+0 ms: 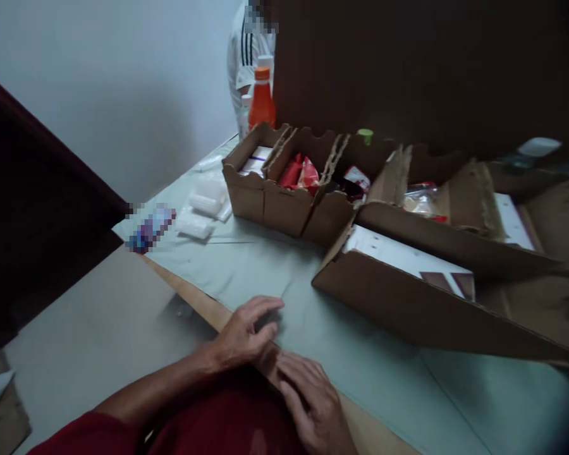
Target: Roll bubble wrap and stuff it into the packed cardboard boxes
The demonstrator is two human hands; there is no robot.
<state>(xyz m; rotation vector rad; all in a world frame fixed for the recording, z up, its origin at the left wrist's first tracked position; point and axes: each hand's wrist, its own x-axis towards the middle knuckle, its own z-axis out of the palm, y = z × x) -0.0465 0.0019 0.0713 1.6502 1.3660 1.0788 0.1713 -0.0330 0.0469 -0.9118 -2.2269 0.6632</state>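
My left hand [246, 332] rests on the pale green cloth [265, 265] at the table's near edge, fingers spread and holding nothing. My right hand [310, 401] lies just beside it on the wooden edge [203, 303], palm down and empty. Beyond them stands a row of brown cardboard boxes [284, 202]: one holds white packets [258, 158], another red packets [301, 174]. A larger open cardboard box [408, 309] with white sheets [398, 253] inside lies nearest my hands, to the right.
An orange bottle [262, 101] stands behind the boxes, next to a person in a white striped shirt [244, 57]. Clear plastic bags [203, 212] and a blurred packet [150, 229] lie at the cloth's left end. A dark board [431, 69] rises behind.
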